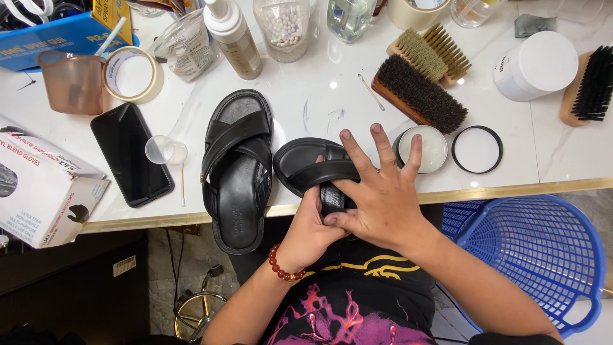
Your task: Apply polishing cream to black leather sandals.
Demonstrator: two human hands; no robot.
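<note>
A black cross-strap sandal [313, 167] is held at the near edge of the white marble-pattern worktop [549, 150], partly over the edge. It is gripped from below by the left hand [310, 233], whose fingers are curled around the rear of the sole; a red bead bracelet [281, 267] is worn on that wrist. The right hand [383, 204] is laid over the sandal from above, with the thumb pressed against the strap and the fingers spread wide, the fingertips reaching towards an open round tin of pale polish [426, 148].

Just left of the held sandal, a matching black sandal [237, 167] is laid flat on the worktop with its heel overhanging the edge. The tin's lid [477, 149] is placed just right of the tin. A blue plastic basket [543, 252] is positioned below the worktop on the right.

Further left, a black phone [131, 153], a small clear cup [165, 151] and a box of gloves [45, 185] are found.

Further back, a dark-bristle brush [421, 94], two tan-bristle brushes [431, 52], a white jar [535, 65], a roll of tape [133, 74] and a pump bottle [235, 38] are arranged.
</note>
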